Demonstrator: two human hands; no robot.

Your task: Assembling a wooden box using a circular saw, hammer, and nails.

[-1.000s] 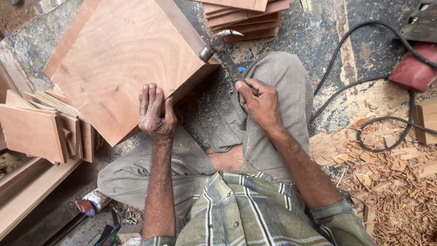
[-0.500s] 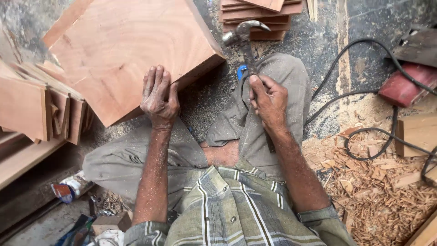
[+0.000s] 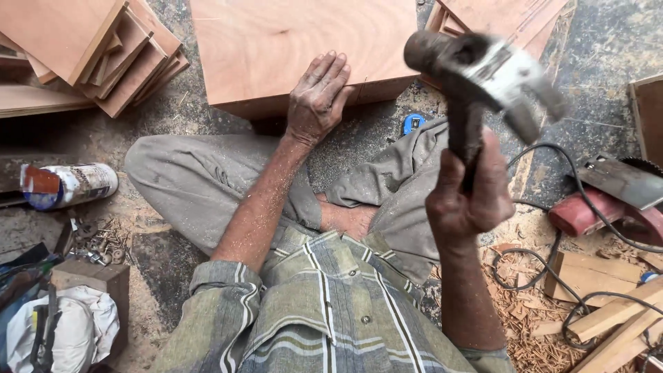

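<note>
I sit cross-legged on the floor. My left hand [image 3: 318,97] lies flat on the near edge of a large plywood box panel [image 3: 276,41], fingers together, holding it down. My right hand [image 3: 469,200] grips the handle of a claw hammer [image 3: 483,69], raised high toward the camera, its metal head blurred with motion. The hammer head hovers above and right of the panel's near corner. Whatever fastener sits in the panel edge is too small to make out.
Stacked plywood pieces [image 3: 103,48] lie at the upper left, more boards [image 3: 504,17] at the upper right. A tipped can [image 3: 69,186] and loose nails [image 3: 103,242] lie left. A red power saw [image 3: 608,200] with black cable [image 3: 573,276], wood offcuts [image 3: 594,276] and shavings are right.
My right hand has swung the hammer up from near the panel's corner to high in front of the camera. The view shifted; my left hand stays on the panel.
</note>
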